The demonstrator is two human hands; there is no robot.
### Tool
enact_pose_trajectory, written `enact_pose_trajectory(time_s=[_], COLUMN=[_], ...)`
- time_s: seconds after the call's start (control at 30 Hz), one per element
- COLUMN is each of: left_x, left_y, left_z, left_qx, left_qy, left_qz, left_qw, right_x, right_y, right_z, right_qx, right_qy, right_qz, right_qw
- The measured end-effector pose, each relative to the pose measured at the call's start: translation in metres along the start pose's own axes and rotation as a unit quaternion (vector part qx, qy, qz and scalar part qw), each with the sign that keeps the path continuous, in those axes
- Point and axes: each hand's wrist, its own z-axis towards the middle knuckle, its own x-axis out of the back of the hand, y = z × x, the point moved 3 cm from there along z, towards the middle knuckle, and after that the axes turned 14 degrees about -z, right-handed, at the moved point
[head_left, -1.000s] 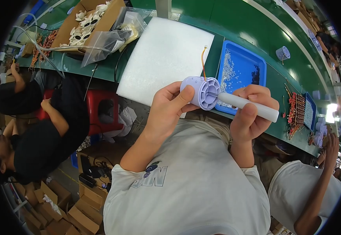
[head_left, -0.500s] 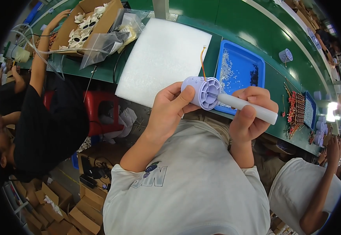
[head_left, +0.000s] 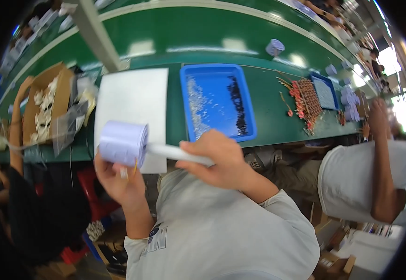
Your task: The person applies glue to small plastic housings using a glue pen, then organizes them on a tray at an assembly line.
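A lavender plastic cylindrical housing (head_left: 123, 141) lies on its side in the fingers of my left hand (head_left: 124, 189), which grips it from below. Its open end points right. From that end a thin wire with a small white connector (head_left: 124, 173) hangs down in front of my left fingers. My right hand (head_left: 224, 161) is closed around the white handle of a screwdriver (head_left: 172, 152). The screwdriver's tip end meets the open end of the housing; how far it goes in is hidden. Both hands are slightly blurred.
Behind the housing lies a white foam sheet (head_left: 133, 93) on the green bench. A blue tray (head_left: 219, 109) holds small clear and black pieces. Wired parts (head_left: 308, 100) lie right of it, and another lavender housing (head_left: 275, 47) stands farther back. A carton (head_left: 59, 100) and co-workers flank me.
The view has swung right, so the bench things appear farther left. The housing has been turned; its wire, which stood up, now hangs down. Both hands keep their holds.
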Motion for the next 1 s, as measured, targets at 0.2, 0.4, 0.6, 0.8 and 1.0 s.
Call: enact_pose_trajectory(time_s=[0.2,0.4,0.6,0.8,1.0], left_x=[-0.065,-0.107,-0.13,-0.129,-0.102], left_y=[0.008,0.003,0.001,-0.01,-0.046], left_z=[-0.001,-0.004,-0.01,-0.015,-0.005], left_qx=[-0.285,-0.32,-0.331,-0.34,-0.175], left_qy=[-0.064,-0.184,-0.21,-0.177,-0.153], left_qz=[0.113,0.139,0.08,0.077,0.071], left_qw=[0.95,0.919,0.916,0.92,0.97], right_x=[-0.013,-0.002,0.021,0.029,0.022], right_y=[-0.02,-0.025,-0.027,-0.016,0.005], right_z=[-0.02,-0.03,-0.031,-0.031,-0.041], right_qx=[-0.061,-0.096,-0.128,-0.168,-0.259], right_qy=[-0.036,0.053,-0.006,-0.032,-0.06], right_qz=[0.075,0.249,0.309,0.347,0.293], right_qw=[0.995,0.962,0.943,0.922,0.918])
